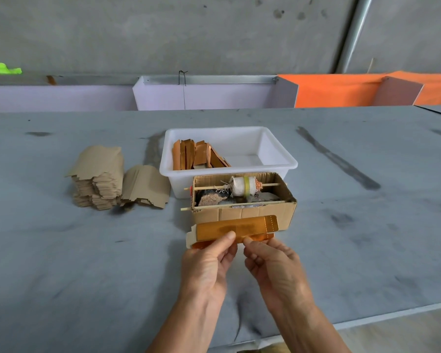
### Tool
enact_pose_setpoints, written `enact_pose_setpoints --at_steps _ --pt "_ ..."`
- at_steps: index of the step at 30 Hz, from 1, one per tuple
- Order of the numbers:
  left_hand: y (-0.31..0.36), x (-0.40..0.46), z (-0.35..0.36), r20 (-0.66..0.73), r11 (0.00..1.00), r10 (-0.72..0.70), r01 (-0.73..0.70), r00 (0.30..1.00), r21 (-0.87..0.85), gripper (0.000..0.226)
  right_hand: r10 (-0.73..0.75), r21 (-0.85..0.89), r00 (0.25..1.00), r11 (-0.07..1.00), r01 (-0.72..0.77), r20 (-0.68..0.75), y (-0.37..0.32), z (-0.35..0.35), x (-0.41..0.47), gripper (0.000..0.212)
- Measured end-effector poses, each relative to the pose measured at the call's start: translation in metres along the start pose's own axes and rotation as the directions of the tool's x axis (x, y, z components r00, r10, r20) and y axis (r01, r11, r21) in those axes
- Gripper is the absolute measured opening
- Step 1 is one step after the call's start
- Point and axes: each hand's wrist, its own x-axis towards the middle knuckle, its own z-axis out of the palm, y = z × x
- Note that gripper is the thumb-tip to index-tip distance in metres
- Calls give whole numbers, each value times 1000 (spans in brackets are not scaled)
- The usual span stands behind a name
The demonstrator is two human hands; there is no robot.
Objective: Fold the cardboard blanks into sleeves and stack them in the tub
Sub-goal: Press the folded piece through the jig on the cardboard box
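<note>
pinching gold blank lower edge: left hand, right hand.

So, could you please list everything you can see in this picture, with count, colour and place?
Table: one, grey, under everything.
Tub: one, white, centre, far side.
Folded sleeves: several, copper-orange, left end of the tub.
Flat blanks: two piles, brown, left of the tub.
Cardboard box: one, brown, in front of the tub, holding a white roll on a stick.
Blank being folded: one, gold, in front of the box.
Hands: left and right, both pinching the gold blank.
</note>
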Motion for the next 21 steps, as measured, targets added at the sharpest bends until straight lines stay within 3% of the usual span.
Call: enact_pose_setpoints --at_steps 6,8,10,12,14,16,18,21 --pt "6 3 -8 31 998 58 -59 998 34 33 4 -37 999 999 -3 37 -6 -4 3 14" --pt "4 2 -10 43 986 128 -132 991 98 30 29 -17 997 999 -28 68 -5 -4 3 7" --pt "1 0 -12 119 923 271 -292 955 250 29 57 -6 994 998 -57 88 -6 -4 5 8" --pt "-1 -1 -15 291 727 462 -546 838 417 32 59 55 993 996 -65 100 -9 -6 9 12" --pt "1 0 -19 490 386 604 -768 629 511 36 40 127 993 990 -54 114 -14 -9 13 21" --pt "2 3 -23 600 115 656 -846 459 521 36 7 159 989 987 -31 149 -18 -11 15 29" --pt "1 5 -25 648 -21 665 -857 372 515 27 -22 175 983 985 -10 182 -18 -12 15 32" --pt "-1 4 -24 676 -120 666 -850 314 512 18 -42 178 978 984 6 203 -18 -13 17 27"
